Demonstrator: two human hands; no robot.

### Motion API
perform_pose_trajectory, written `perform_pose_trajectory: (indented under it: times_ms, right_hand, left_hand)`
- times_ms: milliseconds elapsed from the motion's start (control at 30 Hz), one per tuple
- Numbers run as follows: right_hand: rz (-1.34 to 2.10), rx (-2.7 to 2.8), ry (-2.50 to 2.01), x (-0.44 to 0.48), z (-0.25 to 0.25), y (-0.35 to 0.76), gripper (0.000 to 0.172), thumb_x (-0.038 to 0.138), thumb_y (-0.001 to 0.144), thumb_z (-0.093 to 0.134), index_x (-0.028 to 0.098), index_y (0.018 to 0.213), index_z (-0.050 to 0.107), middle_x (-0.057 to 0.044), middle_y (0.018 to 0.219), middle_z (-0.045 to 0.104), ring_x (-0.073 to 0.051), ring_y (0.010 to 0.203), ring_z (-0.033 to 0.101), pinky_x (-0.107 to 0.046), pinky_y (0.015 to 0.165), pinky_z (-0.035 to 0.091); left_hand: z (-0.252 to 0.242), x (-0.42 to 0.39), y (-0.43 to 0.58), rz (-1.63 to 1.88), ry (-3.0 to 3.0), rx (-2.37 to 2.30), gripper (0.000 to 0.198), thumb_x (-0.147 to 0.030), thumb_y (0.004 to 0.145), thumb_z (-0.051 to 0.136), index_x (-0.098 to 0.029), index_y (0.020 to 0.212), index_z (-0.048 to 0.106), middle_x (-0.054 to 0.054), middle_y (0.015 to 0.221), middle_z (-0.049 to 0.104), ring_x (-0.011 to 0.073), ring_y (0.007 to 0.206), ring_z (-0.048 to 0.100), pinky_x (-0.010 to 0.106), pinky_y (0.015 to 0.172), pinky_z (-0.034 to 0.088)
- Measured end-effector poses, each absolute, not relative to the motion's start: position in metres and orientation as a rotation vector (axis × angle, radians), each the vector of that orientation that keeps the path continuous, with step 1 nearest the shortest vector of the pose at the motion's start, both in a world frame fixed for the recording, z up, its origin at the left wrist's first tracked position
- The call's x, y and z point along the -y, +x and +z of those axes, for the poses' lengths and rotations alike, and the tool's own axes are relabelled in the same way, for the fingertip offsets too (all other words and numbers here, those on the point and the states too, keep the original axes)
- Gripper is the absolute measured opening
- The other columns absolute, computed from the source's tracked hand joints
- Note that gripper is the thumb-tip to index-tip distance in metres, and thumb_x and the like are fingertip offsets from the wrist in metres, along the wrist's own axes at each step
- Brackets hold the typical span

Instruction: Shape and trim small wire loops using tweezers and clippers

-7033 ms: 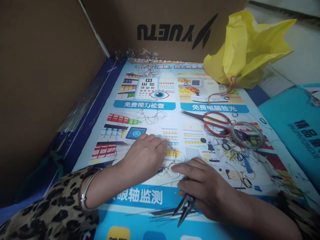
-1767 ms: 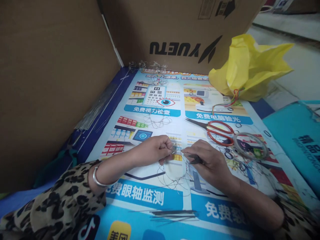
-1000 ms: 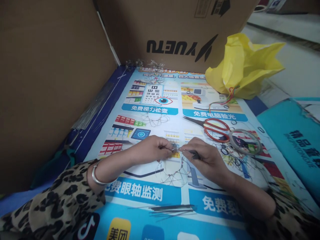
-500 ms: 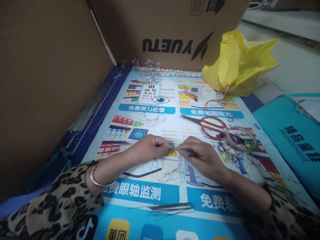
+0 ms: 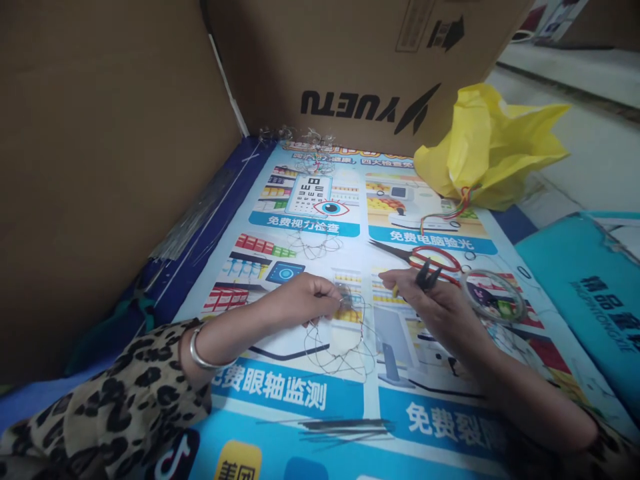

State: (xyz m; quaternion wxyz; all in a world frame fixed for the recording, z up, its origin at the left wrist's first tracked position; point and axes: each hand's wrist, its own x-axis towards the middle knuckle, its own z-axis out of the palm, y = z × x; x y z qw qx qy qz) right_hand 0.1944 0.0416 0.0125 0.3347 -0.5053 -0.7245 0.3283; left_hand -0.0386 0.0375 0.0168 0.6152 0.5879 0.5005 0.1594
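My left hand (image 5: 313, 300) is closed, thumb and fingers pinching a thin wire flower shape (image 5: 341, 353) made of bent loops. The loops hang below my fingertips over the printed poster. My right hand (image 5: 430, 303) is to the right, apart from the wire, with its fingers wrapped round small pliers (image 5: 428, 275). The dark jaws stick up above the hand, and a bit of yellow shows near the fingers; most of the handles are hidden. Beyond my left hand lies another looped wire shape (image 5: 315, 241). Scissors (image 5: 435, 257) with red handles lie just behind my right hand.
A cardboard box (image 5: 350, 53) walls off the back and left. A roll of clear tape (image 5: 493, 295) lies at right, near a yellow wrapped bundle (image 5: 490, 147) and a teal box (image 5: 590, 287). Dark wire pieces (image 5: 347, 427) lie in front; green-handled pliers (image 5: 133, 310) lie left.
My right hand has moved right, away from my left hand and the wire, and the pliers' jaws now show. My left hand keeps its pinch. The view has shifted slightly.
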Motion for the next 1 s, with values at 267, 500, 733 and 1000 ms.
perform_pose_trajectory:
  times_ms: [267,500,733,1000]
  right_hand:
    - [0.552,2.110,-1.131,-0.038,-0.006,0.191,0.030,0.045,0.081,0.052,0.020,0.095,0.062,-0.007,0.091,0.067,-0.019,0.084,0.062,-0.030,0.072,0.050]
    - [0.328,2.250,-1.064,-0.039,-0.006,0.192,0.028,0.039,0.079,0.057,0.020,0.100,0.061,-0.007,0.083,0.065,-0.017,0.074,0.060,-0.030,0.066,0.049]
    - [0.585,2.323,-1.042,-0.030,0.000,0.177,0.012,0.021,0.076,0.057,0.021,0.085,0.064,-0.004,0.078,0.064,-0.016,0.075,0.059,-0.029,0.066,0.047]
    - [0.586,2.277,-1.012,-0.028,0.009,0.175,0.008,0.015,0.075,0.052,0.021,0.071,0.056,-0.002,0.069,0.059,-0.015,0.068,0.054,-0.029,0.063,0.043]
  left_hand:
    - [0.019,-0.036,-0.040,0.394,1.316,-1.109,0.018,-0.031,0.075,0.054,-0.015,0.070,0.057,-0.006,0.049,0.046,0.0047,0.041,0.038,0.019,0.042,0.029]
    - [0.015,-0.035,-0.042,0.449,1.296,-1.076,0.022,-0.036,0.077,0.055,-0.015,0.072,0.055,-0.006,0.051,0.046,0.0041,0.041,0.037,0.019,0.042,0.028]
    - [0.017,-0.036,-0.042,0.420,1.304,-1.033,0.015,-0.028,0.079,0.052,-0.014,0.076,0.058,-0.006,0.051,0.047,0.0035,0.041,0.038,0.018,0.042,0.030]
    - [0.014,-0.037,-0.041,0.435,1.177,-0.981,0.021,-0.030,0.083,0.048,-0.014,0.073,0.055,-0.002,0.060,0.055,0.0039,0.043,0.042,0.020,0.044,0.034]
